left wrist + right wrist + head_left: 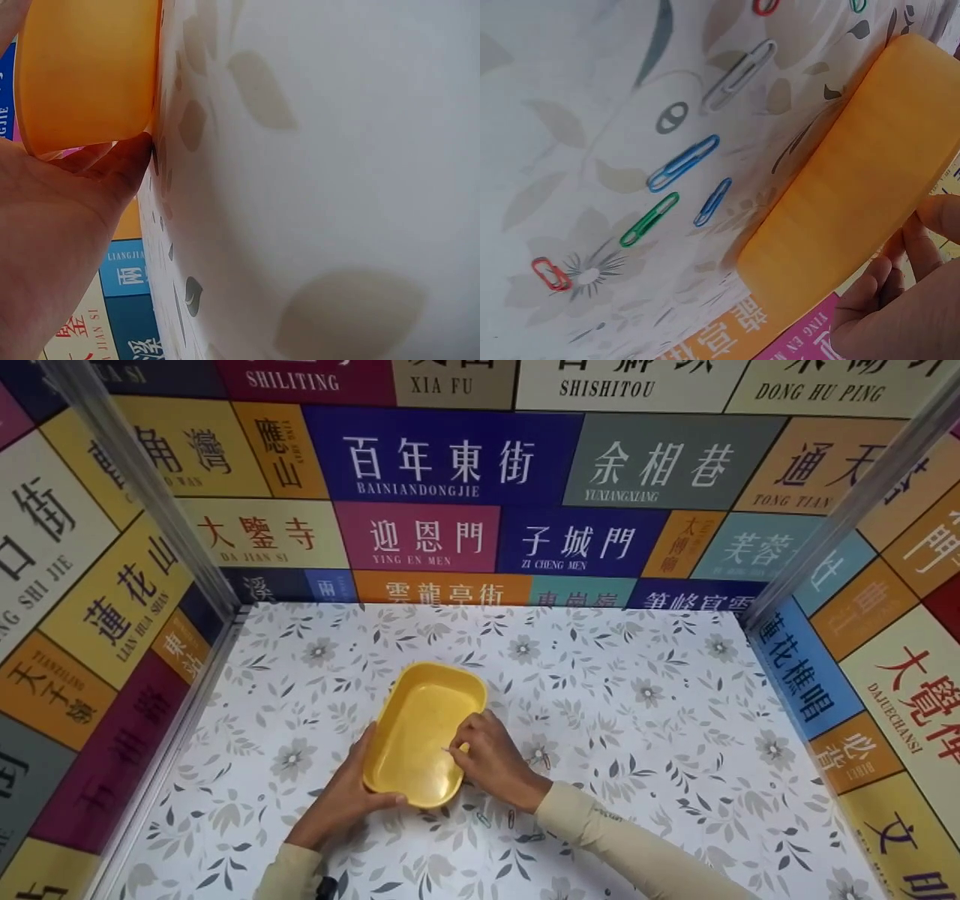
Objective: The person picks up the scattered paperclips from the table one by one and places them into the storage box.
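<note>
My left hand (341, 802) curls around the near corner of the yellow tray (422, 731). My right hand (491, 757) pinches a paper clip (453, 750) over its rim. The tray sits on the flowery table (660, 735), with loose clips (681, 163) beside it.

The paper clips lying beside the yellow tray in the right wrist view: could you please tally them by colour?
Blue paper clips: 2
Red paper clips: 2, one cut off by the top edge
Green paper clips: 2, one cut off by the top edge
Silver paper clip: 1
Total: 7
</note>
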### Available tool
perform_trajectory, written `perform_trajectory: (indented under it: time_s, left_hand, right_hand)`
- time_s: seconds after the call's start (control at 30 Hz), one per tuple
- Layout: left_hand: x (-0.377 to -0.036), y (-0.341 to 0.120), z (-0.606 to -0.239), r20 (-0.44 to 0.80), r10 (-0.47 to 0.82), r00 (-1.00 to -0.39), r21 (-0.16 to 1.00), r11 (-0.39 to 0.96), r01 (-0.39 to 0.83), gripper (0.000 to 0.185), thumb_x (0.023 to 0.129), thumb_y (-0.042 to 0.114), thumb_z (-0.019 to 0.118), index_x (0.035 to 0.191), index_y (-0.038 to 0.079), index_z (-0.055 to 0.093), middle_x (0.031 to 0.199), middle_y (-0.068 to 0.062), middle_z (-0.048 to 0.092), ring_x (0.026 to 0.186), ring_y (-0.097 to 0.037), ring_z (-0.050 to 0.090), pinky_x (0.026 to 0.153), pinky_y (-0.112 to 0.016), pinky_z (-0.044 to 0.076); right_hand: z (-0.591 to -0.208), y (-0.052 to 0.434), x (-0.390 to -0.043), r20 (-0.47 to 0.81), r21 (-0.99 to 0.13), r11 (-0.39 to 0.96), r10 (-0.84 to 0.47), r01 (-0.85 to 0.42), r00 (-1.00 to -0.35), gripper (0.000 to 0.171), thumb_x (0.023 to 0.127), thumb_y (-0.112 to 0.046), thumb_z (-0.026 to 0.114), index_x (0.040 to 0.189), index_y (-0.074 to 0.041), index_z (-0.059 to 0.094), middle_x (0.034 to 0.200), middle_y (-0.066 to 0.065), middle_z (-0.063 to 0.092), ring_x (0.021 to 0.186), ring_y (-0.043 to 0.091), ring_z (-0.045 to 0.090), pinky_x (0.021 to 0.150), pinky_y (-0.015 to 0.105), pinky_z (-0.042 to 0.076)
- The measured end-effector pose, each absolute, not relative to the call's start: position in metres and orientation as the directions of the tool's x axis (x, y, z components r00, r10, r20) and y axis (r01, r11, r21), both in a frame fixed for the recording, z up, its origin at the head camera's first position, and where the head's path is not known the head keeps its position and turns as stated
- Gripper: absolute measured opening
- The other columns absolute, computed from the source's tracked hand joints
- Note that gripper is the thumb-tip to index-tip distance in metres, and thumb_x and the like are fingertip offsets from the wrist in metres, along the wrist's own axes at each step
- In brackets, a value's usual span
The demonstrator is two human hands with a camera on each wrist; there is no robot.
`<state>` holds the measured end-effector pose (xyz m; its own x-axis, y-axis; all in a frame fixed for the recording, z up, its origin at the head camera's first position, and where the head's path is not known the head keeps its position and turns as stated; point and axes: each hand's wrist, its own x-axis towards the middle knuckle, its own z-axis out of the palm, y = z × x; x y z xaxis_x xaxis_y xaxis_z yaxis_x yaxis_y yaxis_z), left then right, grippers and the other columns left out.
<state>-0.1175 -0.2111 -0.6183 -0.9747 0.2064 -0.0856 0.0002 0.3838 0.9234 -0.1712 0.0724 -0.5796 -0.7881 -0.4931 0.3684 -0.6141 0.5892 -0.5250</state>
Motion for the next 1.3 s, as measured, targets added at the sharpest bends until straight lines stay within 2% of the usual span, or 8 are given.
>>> perform_trajectory:
  time_s: [0.33, 0.67, 0.83, 1.13, 1.3]
  left_hand:
    - [-0.119, -0.212, -0.62, -0.063, 0.214, -0.975, 0.923, 0.384, 0.024, 0.139, 0.076, 0.03, 0.103, 0.178, 0.011, 0.01, 0.181, -0.023, 0.02, 0.161, -0.044, 0.032, 0.131, -0.063, 0.02]
    - [-0.118, -0.213, -0.62, -0.065, 0.221, -0.973, 0.927, 0.373, 0.023, 0.14, 0.076, 0.033, 0.103, 0.179, 0.013, 0.01, 0.182, -0.02, 0.019, 0.162, -0.042, 0.03, 0.132, -0.061, 0.02]
    - [-0.118, -0.213, -0.621, -0.051, 0.226, -0.973, 0.929, 0.369, 0.037, 0.14, 0.076, 0.03, 0.103, 0.178, 0.01, 0.009, 0.182, -0.021, 0.018, 0.162, -0.043, 0.03, 0.131, -0.064, 0.02]
    - [-0.118, -0.213, -0.62, -0.058, 0.238, -0.97, 0.931, 0.364, 0.034, 0.141, 0.076, 0.034, 0.102, 0.179, 0.016, 0.008, 0.184, -0.017, 0.015, 0.165, -0.041, 0.025, 0.133, -0.061, 0.017]
    - [-0.118, -0.213, -0.619, -0.065, 0.233, -0.97, 0.929, 0.369, 0.027, 0.142, 0.076, 0.036, 0.102, 0.179, 0.016, 0.007, 0.184, -0.016, 0.015, 0.165, -0.042, 0.024, 0.133, -0.062, 0.016]
  right_hand:
    - [-0.583, 0.058, -0.174, 0.394, -0.426, 0.59, -0.561, -0.686, -0.728, 0.009, 0.094, -0.011, 0.086, 0.085, -0.01, 0.083, 0.094, 0.004, 0.067, 0.093, 0.026, 0.059, 0.086, 0.042, 0.051]
    - [-0.581, 0.048, -0.179, 0.38, -0.393, 0.574, -0.61, -0.718, -0.695, 0.008, 0.094, -0.012, 0.084, 0.086, -0.01, 0.086, 0.094, 0.002, 0.069, 0.092, 0.024, 0.059, 0.084, 0.04, 0.05]
    - [-0.582, 0.041, -0.179, 0.351, -0.38, 0.571, -0.639, -0.727, -0.685, 0.009, 0.094, -0.015, 0.084, 0.087, -0.01, 0.086, 0.094, 0.002, 0.07, 0.092, 0.023, 0.058, 0.083, 0.038, 0.05]
    - [-0.58, 0.027, -0.182, 0.245, -0.372, 0.591, -0.681, -0.715, -0.69, 0.009, 0.095, -0.016, 0.082, 0.09, -0.011, 0.088, 0.095, 0.0, 0.071, 0.093, 0.02, 0.057, 0.084, 0.035, 0.049]
    - [-0.579, 0.021, -0.185, 0.204, -0.362, 0.597, -0.699, -0.716, -0.686, 0.013, 0.095, -0.015, 0.079, 0.086, -0.011, 0.087, 0.091, 0.0, 0.069, 0.092, 0.02, 0.058, 0.085, 0.035, 0.049]
